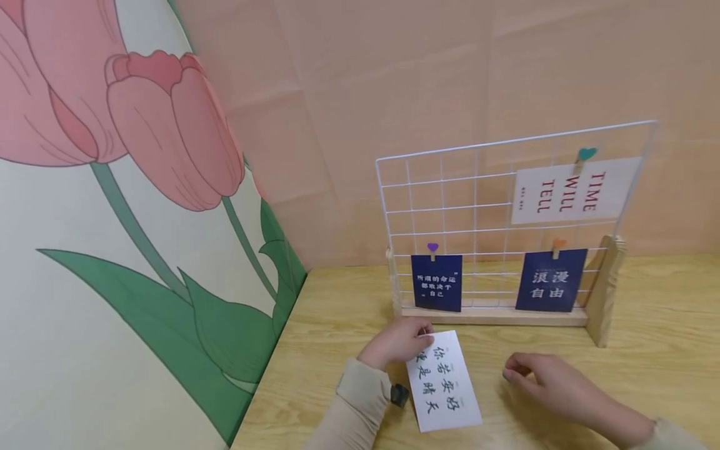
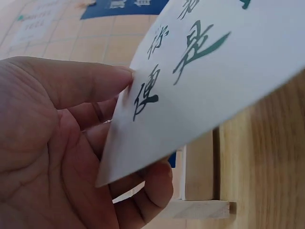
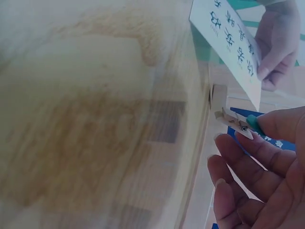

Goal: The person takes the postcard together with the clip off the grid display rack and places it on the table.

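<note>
Here, card: white card (image 1: 444, 381) with green script, near edge of the desk (image 1: 647, 325), before the grid rack (image 1: 500, 225).
Left hand (image 1: 396, 342): pinches the card's far corner.
Right hand (image 1: 554, 378): pinches a small clothespin (image 3: 240, 125), right of the card.

"TIME WILL TELL" on white card (image 1: 574, 190)
</note>
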`<state>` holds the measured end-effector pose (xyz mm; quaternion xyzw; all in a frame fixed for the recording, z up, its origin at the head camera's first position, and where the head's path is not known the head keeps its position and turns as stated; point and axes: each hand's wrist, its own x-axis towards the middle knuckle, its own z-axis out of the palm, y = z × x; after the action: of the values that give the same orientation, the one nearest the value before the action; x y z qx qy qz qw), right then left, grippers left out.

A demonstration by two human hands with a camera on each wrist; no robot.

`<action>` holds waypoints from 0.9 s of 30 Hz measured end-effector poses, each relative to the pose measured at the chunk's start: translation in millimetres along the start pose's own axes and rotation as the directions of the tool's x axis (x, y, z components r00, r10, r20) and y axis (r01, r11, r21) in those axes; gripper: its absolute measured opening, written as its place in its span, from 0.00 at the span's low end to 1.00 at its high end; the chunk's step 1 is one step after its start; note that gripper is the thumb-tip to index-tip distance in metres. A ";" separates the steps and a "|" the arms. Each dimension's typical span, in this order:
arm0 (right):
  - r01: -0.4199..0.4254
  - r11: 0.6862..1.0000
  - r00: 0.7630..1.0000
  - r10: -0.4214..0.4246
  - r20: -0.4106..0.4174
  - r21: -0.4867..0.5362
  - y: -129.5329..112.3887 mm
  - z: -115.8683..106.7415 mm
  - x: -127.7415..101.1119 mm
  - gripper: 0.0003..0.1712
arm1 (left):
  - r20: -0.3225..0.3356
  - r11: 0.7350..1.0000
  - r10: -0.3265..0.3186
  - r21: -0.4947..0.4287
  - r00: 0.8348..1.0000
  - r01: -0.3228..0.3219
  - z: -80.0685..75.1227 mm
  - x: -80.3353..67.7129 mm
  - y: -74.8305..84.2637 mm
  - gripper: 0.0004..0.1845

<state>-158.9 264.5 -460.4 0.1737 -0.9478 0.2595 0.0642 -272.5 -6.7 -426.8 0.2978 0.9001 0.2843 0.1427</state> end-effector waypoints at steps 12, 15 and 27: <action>-0.026 0.998 0.998 0.023 0.053 0.056 7.3 6.4 -6.8 0.05 | 0.073 0.980 -0.011 0.197 0.997 -0.003 9.2 -2.1 1.4 0.02; 0.035 0.998 0.999 -0.037 0.033 0.057 10.8 8.8 -10.1 0.06 | 0.080 0.971 -0.015 0.240 0.997 -0.005 10.8 -3.5 2.2 0.03; 0.026 0.995 0.996 -0.034 0.078 0.101 15.8 14.7 -19.0 0.09 | 0.103 0.954 -0.052 0.301 0.993 0.018 17.4 -3.8 4.0 0.11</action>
<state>-147.4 275.2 -484.4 0.2012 -0.9327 0.2984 0.0215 -260.3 1.1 -437.9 0.3152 0.9286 0.1254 0.1504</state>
